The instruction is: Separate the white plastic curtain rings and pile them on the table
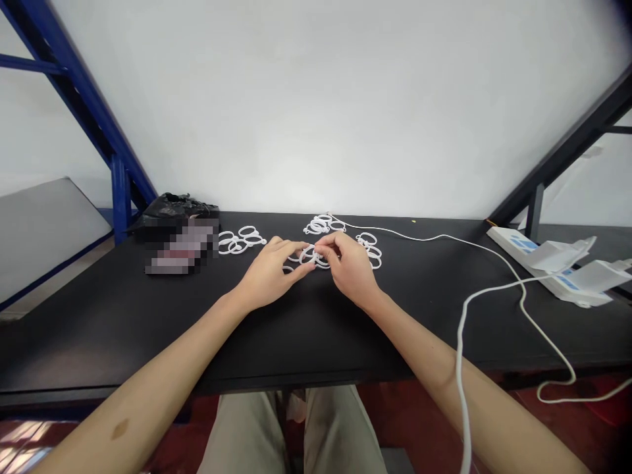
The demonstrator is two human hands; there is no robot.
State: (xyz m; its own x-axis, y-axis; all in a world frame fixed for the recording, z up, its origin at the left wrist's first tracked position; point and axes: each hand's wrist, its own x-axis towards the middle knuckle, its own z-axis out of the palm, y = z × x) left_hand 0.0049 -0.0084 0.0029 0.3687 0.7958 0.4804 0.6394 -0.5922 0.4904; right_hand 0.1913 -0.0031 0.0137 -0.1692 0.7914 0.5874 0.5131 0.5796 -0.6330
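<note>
Both my hands meet over a scatter of white plastic rings [320, 258] on a black table [148, 316]. My left hand [270, 271] lies low on the table, its fingertips pinched on a ring at the middle of the pile. My right hand [349, 264] curls over the same spot, thumb and fingers closed on a white ring. More white rings lie in loose groups at the left [240, 240], at the back [323, 225] and at the right [371, 249] of my hands.
A white cable [464, 316] runs from the ring pile across the table and hangs over its front edge. A white power strip with plugs [557, 266] sits at the right. A black crumpled object [178, 207] lies at the back left. Blue [118, 191] and black [536, 210] frame posts flank the table.
</note>
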